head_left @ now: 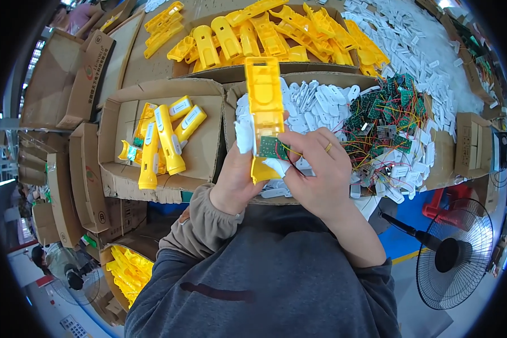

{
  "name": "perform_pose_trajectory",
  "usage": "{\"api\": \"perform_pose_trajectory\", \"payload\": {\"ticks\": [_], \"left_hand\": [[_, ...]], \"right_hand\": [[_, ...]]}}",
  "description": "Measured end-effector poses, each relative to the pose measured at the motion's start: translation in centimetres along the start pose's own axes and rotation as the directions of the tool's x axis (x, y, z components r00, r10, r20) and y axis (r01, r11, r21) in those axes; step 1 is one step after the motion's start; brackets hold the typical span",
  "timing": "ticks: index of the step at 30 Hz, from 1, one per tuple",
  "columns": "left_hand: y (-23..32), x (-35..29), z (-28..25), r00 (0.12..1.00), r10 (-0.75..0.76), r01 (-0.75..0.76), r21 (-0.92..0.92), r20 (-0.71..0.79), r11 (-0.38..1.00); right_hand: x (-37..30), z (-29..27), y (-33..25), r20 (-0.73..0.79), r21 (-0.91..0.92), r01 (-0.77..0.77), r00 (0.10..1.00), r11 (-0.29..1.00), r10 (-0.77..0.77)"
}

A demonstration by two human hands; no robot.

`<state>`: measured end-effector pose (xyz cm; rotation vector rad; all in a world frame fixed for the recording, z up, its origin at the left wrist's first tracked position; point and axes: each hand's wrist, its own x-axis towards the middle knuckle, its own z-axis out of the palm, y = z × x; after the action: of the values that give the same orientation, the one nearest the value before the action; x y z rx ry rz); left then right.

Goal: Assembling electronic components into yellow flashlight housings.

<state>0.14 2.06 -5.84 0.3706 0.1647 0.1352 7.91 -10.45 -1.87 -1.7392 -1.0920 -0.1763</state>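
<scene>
In the middle of the view, my left hand (235,177) is wrapped round a yellow plastic flashlight housing half (265,93), its hollow inner side turned up. My right hand (324,174) pinches a small green circuit board (271,147) with thin wires at the near end of that housing. The board lies over or against the shell; whether it is seated inside I cannot tell. White wraps cover some fingertips, and a ring sits on a right finger. Below the hands, a cardboard tray (229,121) holds many white plastic pieces (321,104).
Wired green circuit boards (386,112) are heaped at the right. A left carton (110,132) holds several closed yellow flashlights (169,138). More yellow shells (228,36) fill a far box. A fan (455,254) stands at lower right; a person (56,265) is at lower left.
</scene>
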Motion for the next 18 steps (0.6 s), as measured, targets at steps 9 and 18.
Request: {"api": "perform_pose_trajectory", "payload": {"ticks": [9, 18], "left_hand": [[-1.2, -0.7, 1.0, 0.970, 0.222, -0.165, 0.401, -0.099, 0.901], [-1.0, -0.5, 0.0, 0.962, 0.166, -0.259, 0.531, 0.218, 0.807]], "right_hand": [[0.9, -1.1, 0.4, 0.095, -0.014, 0.084, 0.992, 0.996, -0.082], [1.6, -2.0, 1.3, 0.245, 0.111, -0.009, 0.969, 0.994, -0.019]]}}
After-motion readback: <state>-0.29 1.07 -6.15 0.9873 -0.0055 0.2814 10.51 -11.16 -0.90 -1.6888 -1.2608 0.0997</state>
